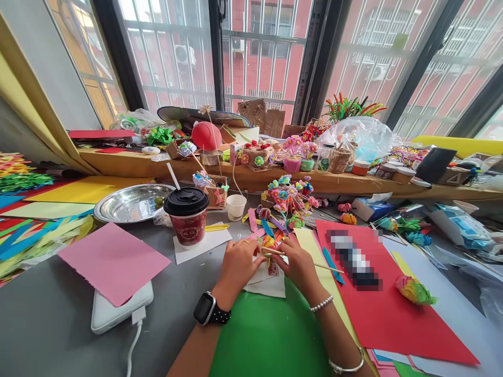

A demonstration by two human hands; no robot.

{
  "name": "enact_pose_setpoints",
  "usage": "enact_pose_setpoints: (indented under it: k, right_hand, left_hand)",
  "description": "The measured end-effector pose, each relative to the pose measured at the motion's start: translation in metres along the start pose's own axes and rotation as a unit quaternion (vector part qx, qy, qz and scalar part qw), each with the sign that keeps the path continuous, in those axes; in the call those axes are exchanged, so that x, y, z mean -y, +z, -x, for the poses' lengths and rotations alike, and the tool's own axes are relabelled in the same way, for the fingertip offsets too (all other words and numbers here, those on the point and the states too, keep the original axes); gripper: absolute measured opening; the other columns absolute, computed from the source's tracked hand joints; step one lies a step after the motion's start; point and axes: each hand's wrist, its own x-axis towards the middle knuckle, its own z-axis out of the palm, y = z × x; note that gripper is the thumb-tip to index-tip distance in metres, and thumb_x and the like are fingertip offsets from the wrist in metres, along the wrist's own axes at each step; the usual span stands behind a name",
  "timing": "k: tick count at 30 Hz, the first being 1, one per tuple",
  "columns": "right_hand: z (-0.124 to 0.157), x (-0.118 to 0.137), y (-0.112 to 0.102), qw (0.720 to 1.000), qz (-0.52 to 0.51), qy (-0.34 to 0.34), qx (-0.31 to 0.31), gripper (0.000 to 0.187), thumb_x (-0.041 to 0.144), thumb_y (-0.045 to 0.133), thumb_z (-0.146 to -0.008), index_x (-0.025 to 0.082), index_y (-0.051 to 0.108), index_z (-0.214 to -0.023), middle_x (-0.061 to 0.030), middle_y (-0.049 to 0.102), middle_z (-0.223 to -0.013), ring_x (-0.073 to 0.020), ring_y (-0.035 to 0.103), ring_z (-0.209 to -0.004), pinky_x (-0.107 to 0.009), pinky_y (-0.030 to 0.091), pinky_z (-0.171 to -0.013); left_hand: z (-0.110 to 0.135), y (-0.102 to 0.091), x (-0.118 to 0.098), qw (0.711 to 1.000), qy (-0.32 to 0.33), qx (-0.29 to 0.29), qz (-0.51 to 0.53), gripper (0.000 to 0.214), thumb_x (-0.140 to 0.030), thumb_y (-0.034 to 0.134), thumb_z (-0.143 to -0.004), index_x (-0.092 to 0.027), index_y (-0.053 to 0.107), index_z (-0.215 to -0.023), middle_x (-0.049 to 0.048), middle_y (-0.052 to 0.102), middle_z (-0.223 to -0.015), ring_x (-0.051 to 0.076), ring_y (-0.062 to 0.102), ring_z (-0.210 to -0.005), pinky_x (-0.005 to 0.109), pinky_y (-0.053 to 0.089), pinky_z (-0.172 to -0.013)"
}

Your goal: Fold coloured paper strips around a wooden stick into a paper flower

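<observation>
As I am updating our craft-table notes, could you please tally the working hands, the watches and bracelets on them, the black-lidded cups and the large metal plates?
Hands: 2, left hand and right hand
Watches: 1, wristwatch
Bracelets: 2, beaded bracelet and silver bangle
Black-lidded cups: 1, red cup
Large metal plates: 1, round plate
Total: 7

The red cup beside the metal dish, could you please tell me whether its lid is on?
On: a black lid covers the red cup.
</observation>
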Motion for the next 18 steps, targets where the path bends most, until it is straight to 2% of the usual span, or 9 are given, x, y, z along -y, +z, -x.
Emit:
enact_pose_setpoints:
  k: [4,8,14,18]
  right_hand:
    - [0.0,-0.009,-0.006,0.999,-0.035,0.02,-0.022,0.014,0.032,0.054,-0.075,0.019,0.056,-0.077,-0.0011,0.057,-0.08,-0.0135,0.055,-0.066,-0.021,0.036,-0.052]
    - [0.0,-0.017,-0.006,0.998,-0.03,0.046,-0.039,0.021,0.034,0.056,-0.073,0.021,0.059,-0.089,-0.0026,0.058,-0.088,-0.0147,0.057,-0.068,-0.022,0.038,-0.052]
    - [0.001,-0.015,0.001,0.998,-0.024,0.051,0.011,0.023,0.031,0.056,-0.074,0.025,0.061,-0.095,-0.0026,0.057,-0.088,-0.0142,0.058,-0.068,-0.022,0.039,-0.053]
    - [0.001,-0.011,0.002,0.997,-0.053,0.047,-0.003,0.02,0.028,0.058,-0.073,0.021,0.061,-0.092,-0.0031,0.057,-0.087,-0.0147,0.058,-0.07,-0.023,0.041,-0.056]
  left_hand:
    - [-0.001,0.0,0.005,0.997,-0.061,-0.016,0.033,0.042,-0.044,0.062,-0.062,-0.016,0.053,-0.092,0.0051,0.058,-0.088,0.021,0.054,-0.083,0.032,0.04,-0.069]
    - [0.0,0.011,0.002,0.997,-0.068,-0.01,0.045,0.053,-0.047,0.061,-0.062,-0.018,0.051,-0.105,0.0087,0.056,-0.097,0.022,0.053,-0.088,0.033,0.042,-0.072]
    - [0.0,0.018,0.0,0.997,-0.065,-0.008,0.049,0.043,-0.044,0.062,-0.061,-0.019,0.057,-0.097,0.0074,0.059,-0.092,0.021,0.055,-0.084,0.032,0.043,-0.07]
    - [0.0,0.014,0.001,0.995,-0.072,-0.005,0.073,0.031,-0.034,0.06,-0.066,-0.019,0.058,-0.094,0.0067,0.059,-0.093,0.022,0.054,-0.087,0.033,0.043,-0.073]
